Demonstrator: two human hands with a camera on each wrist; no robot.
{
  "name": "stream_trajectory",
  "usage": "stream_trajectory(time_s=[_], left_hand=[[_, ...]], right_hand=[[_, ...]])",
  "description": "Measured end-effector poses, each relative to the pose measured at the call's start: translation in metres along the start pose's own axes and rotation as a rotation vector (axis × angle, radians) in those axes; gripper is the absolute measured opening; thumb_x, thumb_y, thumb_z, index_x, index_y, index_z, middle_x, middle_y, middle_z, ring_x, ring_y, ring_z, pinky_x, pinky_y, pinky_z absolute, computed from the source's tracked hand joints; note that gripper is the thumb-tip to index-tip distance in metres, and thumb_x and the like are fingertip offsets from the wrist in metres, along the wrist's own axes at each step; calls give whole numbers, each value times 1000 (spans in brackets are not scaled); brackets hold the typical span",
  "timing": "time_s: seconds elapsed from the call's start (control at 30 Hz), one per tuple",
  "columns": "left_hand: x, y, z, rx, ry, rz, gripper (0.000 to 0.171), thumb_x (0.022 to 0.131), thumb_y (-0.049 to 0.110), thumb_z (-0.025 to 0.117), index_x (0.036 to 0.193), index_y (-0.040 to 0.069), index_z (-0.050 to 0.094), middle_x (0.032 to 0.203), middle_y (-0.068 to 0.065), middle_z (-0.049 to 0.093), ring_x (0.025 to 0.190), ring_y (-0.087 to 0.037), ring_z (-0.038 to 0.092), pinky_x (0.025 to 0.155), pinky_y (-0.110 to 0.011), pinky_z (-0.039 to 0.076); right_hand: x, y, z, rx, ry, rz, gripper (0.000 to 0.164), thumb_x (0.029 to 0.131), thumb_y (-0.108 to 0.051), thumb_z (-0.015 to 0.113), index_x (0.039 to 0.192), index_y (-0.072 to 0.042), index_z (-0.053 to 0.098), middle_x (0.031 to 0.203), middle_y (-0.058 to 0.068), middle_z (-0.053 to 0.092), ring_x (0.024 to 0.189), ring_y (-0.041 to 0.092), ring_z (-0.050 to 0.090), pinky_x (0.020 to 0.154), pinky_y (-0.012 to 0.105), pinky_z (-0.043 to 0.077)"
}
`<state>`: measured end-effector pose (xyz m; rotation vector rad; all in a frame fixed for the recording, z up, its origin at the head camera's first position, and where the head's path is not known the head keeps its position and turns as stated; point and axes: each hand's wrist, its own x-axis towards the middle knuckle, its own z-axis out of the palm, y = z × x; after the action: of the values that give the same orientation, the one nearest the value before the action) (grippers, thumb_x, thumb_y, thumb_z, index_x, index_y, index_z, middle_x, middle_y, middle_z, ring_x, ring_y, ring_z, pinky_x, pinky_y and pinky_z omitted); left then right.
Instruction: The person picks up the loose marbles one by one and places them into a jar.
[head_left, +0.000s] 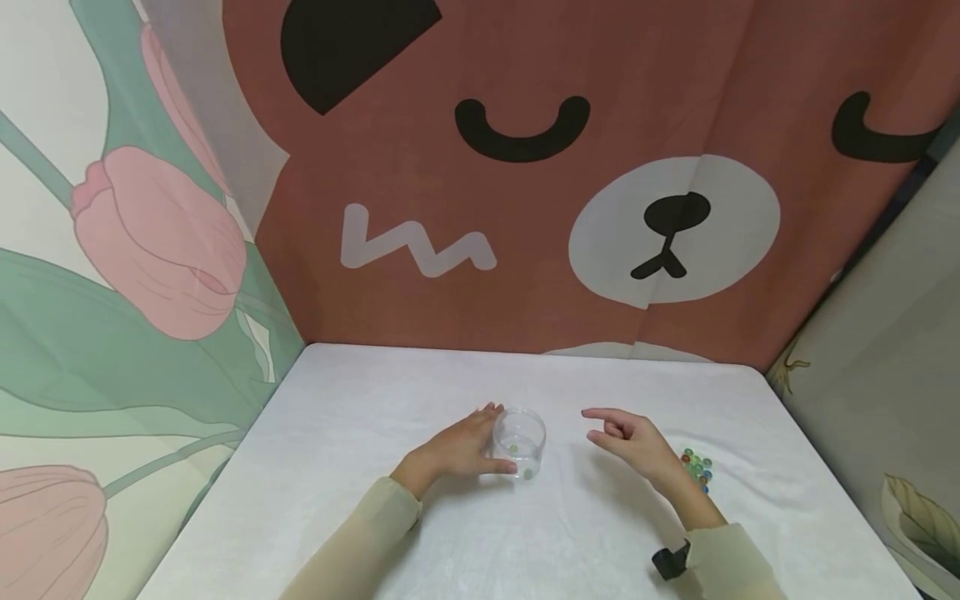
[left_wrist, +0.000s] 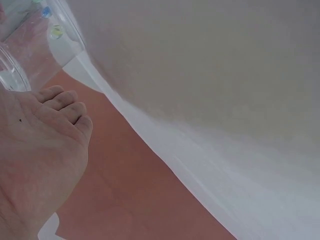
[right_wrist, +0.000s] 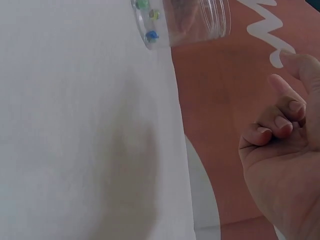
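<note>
A clear round jar (head_left: 519,442) stands upright on the white table, with a few glass marbles inside it. In the right wrist view a blue marble (right_wrist: 151,35) and a yellow marble (right_wrist: 154,14) show through its wall. My left hand (head_left: 467,446) holds the jar from its left side, thumb across the front and fingers behind. To the right of the jar, above the table, is my right hand (head_left: 630,439). Its index finger and thumb reach toward the jar with a gap between them; the other fingers are curled. Nothing shows in that hand.
Several loose marbles (head_left: 697,463) in green, red and blue lie beside my right forearm, which partly covers them. The white table (head_left: 420,383) ends at a brown bear-print cloth (head_left: 420,308). A tulip-print cloth (head_left: 165,250) hangs on the left.
</note>
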<state>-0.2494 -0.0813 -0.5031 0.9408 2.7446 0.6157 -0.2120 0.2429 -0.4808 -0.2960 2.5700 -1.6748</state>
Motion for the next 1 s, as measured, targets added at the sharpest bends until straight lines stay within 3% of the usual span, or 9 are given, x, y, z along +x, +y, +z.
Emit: stream_trajectory(time_s=[0.53, 1.0], left_hand=[[-2, 3, -2, 0, -15, -26, 109, 85, 74, 63, 161, 7, 24, 167, -10, 26, 156, -24, 18, 127, -41, 20], [-2, 1, 0, -3, -11, -25, 109, 85, 74, 63, 161, 7, 24, 167, -11, 25, 156, -26, 18, 127, -43, 20]], right_hand=[[-27, 24, -46, -20, 5, -81, 48, 93, -14, 75, 136, 0, 60, 76, -1, 42, 67, 10, 42, 54, 27, 39], [-56, 47, -96, -126, -13, 26, 51, 97, -21, 70, 142, -1, 55, 77, -1, 48, 68, 14, 48, 56, 30, 42]])
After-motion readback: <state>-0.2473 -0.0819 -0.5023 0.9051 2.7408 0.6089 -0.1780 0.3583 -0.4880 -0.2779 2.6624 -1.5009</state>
